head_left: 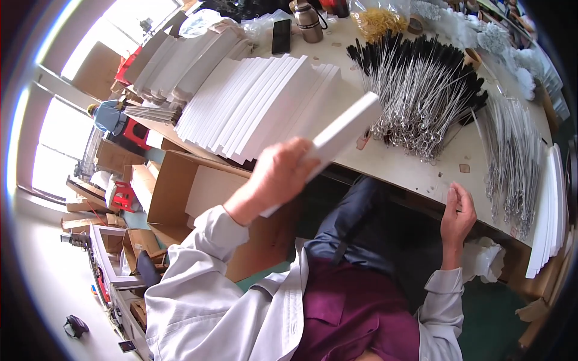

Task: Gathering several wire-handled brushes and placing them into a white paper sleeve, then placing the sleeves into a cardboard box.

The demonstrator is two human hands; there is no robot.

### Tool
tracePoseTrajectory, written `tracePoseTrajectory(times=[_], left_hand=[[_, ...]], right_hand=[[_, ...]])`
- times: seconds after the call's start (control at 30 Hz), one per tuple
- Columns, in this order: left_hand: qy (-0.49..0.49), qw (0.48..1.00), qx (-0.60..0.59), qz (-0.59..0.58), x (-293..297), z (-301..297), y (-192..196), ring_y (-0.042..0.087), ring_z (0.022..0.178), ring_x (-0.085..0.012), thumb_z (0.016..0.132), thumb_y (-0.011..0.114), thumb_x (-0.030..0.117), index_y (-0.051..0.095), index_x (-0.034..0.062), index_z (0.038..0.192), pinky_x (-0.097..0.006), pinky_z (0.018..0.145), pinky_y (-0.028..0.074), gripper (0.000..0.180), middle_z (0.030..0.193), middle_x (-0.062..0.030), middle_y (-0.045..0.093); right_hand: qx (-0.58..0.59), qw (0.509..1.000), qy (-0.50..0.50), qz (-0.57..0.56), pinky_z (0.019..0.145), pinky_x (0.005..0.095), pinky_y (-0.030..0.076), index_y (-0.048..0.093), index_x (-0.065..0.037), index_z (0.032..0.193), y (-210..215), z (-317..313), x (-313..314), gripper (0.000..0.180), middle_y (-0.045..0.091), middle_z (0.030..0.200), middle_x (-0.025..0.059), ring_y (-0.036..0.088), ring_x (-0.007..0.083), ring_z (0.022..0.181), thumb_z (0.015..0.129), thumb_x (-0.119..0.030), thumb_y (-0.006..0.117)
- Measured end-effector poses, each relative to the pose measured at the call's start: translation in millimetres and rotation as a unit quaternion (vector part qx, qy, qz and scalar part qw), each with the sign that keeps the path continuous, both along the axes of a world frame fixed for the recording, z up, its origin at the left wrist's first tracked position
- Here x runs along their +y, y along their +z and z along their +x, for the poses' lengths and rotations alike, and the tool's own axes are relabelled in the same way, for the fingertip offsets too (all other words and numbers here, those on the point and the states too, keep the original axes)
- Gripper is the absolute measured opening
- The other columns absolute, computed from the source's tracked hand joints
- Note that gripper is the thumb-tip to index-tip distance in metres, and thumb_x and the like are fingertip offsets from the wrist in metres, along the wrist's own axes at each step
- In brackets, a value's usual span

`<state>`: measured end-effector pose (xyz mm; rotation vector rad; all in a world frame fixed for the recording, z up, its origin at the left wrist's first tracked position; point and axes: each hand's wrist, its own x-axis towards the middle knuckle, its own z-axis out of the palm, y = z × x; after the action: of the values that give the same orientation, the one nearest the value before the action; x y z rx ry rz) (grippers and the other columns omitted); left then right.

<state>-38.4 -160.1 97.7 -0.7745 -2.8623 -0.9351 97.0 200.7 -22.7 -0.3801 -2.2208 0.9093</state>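
Note:
My left hand (282,171) is closed round a long, narrow white box (348,127), held at a slant above the table's near edge. Its upper end points toward a heap of wire brushes (415,90) with black bristles and looped metal ends. To the left lies a row of similar white boxes (241,108), packed side by side on the table. My right hand (457,218) hovers by the near table edge, fingers loosely bent and apart, nothing seen in it. Nearest to it on the table is a bundle of thin metal wires (512,162).
An open cardboard box (174,189) stands below the table at left. More white boxes (549,210) lie at the right edge. Along the back are a phone (281,37), a metal flask (309,24) and a bag of yellow bands (379,21). Another person (109,118) sits far left.

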Motion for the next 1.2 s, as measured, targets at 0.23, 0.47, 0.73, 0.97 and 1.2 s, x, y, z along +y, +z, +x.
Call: tracePoseTrajectory(times=[0.23,0.47,0.73,0.97,1.2], left_hand=[[0.089,0.966,0.161,-0.180,-25,-75,-16,0.069,0.087,-0.0451,0.091,0.069,0.017,0.063,-0.0013,0.101,-0.053,0.079,0.054,0.022,0.094,-0.0259,0.069],[0.126,0.912,0.263,-0.288,-18,-91,-37,0.064,0.105,-0.0374,0.089,0.069,0.022,0.063,0.0026,0.119,-0.050,0.084,0.055,0.036,0.108,-0.0189,0.063],[0.077,0.913,0.268,-0.297,-48,-94,-33,0.053,0.126,-0.0440,0.095,0.064,0.011,0.058,0.0041,0.138,-0.052,0.106,0.045,0.043,0.133,-0.0266,0.058],[0.091,0.927,0.229,-0.282,-60,-86,-39,0.050,0.132,-0.0448,0.095,0.064,0.010,0.052,0.0070,0.145,-0.052,0.110,0.042,0.052,0.143,-0.0281,0.052],[0.077,0.944,0.250,-0.202,-33,-27,-6,0.047,0.137,-0.0442,0.095,0.067,0.011,0.049,0.0048,0.147,-0.051,0.113,0.040,0.056,0.147,-0.0255,0.050]], right_hand=[[0.021,0.998,-0.029,0.059,0.070,0.0360,0.055,0.071,-0.001,0.099,-21,-14,11,0.008,0.072,0.096,0.0125,0.070,0.0285,0.083,0.096,-0.007,0.066],[0.010,0.997,-0.047,0.063,0.073,0.0389,0.057,0.071,-0.002,0.099,-17,-6,10,0.008,0.072,0.096,0.0133,0.070,0.0318,0.085,0.092,-0.004,0.067],[0.046,0.996,-0.039,0.072,0.074,0.0398,0.057,0.071,-0.003,0.093,-13,-13,6,0.006,0.072,0.091,0.0117,0.070,0.0323,0.083,0.089,-0.003,0.068],[0.073,0.991,-0.040,0.105,0.076,0.0405,0.057,0.071,-0.004,0.092,-13,-14,7,0.005,0.073,0.092,0.0116,0.071,0.0316,0.085,0.088,-0.004,0.068],[0.075,0.993,-0.030,0.091,0.077,0.0401,0.057,0.070,-0.004,0.091,-12,-12,7,0.005,0.072,0.091,0.0101,0.070,0.0303,0.085,0.087,-0.006,0.068]])
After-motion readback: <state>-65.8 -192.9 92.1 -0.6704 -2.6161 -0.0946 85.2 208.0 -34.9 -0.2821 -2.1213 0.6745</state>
